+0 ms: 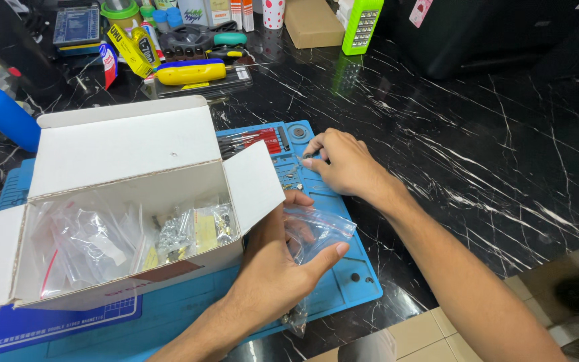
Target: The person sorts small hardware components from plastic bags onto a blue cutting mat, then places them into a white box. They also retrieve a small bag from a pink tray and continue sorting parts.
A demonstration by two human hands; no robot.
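My left hand (277, 261) holds a small clear zip bag (316, 231) by its mouth, just right of an open white cardboard box (122, 144). The box holds several small clear bags of metal parts (182, 231). My right hand (340, 161) rests fingers-down on the blue work mat (360, 278), with thumb and fingertips pinched at tiny metal parts (294, 184) lying in the mat's small trays. Whether a part is between the fingers is too small to tell.
The mat lies on a black marble counter (477, 141). At the back stand a yellow-handled screwdriver (189, 72), glue tubes (132, 47), a green device (362, 23), a brown box (311, 23) and a blue bottle (1, 110) at the left. The counter's front edge is at lower right.
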